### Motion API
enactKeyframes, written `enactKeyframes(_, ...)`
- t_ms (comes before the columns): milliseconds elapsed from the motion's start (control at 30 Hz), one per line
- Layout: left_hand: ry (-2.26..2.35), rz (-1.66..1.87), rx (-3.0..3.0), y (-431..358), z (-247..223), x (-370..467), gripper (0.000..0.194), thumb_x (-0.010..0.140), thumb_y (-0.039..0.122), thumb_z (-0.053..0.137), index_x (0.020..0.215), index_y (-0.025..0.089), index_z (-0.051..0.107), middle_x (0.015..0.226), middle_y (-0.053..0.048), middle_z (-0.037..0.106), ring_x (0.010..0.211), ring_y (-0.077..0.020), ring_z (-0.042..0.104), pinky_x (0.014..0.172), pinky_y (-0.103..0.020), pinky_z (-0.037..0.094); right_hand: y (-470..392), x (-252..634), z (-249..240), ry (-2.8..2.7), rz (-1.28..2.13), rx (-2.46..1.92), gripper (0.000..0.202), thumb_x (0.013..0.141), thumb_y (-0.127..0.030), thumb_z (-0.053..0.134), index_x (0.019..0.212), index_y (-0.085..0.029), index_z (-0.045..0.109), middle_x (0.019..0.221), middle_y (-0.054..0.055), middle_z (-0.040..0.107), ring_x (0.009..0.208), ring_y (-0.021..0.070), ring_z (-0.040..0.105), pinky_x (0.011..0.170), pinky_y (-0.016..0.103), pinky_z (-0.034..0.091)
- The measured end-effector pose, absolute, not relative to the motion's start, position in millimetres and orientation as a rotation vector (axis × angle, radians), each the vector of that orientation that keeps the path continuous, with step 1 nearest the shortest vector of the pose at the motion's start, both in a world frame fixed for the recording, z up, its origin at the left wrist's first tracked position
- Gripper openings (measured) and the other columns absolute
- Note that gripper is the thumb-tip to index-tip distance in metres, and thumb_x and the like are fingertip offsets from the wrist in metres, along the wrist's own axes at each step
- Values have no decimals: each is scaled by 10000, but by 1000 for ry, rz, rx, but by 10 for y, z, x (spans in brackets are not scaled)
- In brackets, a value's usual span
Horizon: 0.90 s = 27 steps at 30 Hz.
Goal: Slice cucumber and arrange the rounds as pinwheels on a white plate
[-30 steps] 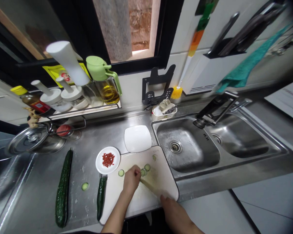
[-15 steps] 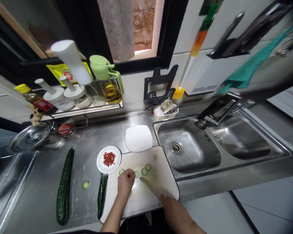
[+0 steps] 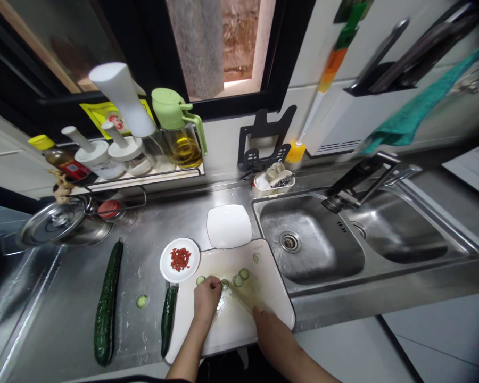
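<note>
Right hand (image 3: pixel 272 331) wrapped tight round the knife (image 3: pixel 241 298), blade slanting over the cutting board (image 3: pixel 233 336); left hand (image 3: pixel 206 299) curled in, a cucumber slice (image 3: pixel 224 284) right at its fingertips, gripped or not, can't tell; 2 overlapping slices (image 3: pixel 240 277) just beyond the blade

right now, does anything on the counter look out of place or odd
One cucumber slice looks out of place: it lies alone on the metal counter, between the long cucumber and the shorter one, while the other visible slices are on the cutting board. Nothing else stands out.
</note>
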<state>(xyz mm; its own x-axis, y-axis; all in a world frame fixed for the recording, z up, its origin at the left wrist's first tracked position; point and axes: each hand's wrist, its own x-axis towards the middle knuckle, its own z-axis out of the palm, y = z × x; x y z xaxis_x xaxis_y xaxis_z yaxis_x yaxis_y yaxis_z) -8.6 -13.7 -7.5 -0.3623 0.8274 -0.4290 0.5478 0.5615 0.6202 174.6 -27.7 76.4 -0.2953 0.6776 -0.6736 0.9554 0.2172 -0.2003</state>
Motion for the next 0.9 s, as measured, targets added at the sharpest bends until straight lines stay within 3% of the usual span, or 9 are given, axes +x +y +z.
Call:
enactKeyframes(300,2055,456,1103,-123,-93,-100,131,746,179,555,743,197,685,722,-4,706,693,-127,628,659,-206,406,-283,1745,744,2068,-841,1511,444,784,2,324,1111,-135,592,998,113,686,917,197,638,745,236,454)
enactKeyframes(533,2055,458,1100,-123,-98,-92,134,743,169,549,730,194,680,705,-1,699,671,-122,617,661,-207,400,-240,1650,787,2011,-850,1480,475,813,18,295,1190,-109,555,1054,150,663,966,218,631,785,279,465)
enactKeyframes(900,2045,513,1081,-149,-110,-67,127,749,205,546,732,189,672,705,-7,695,684,-133,627,658,-212,410,-432,1970,652,2056,-904,1521,530,786,-6,292,1233,-127,549,1088,125,664,970,208,621,808,250,455)
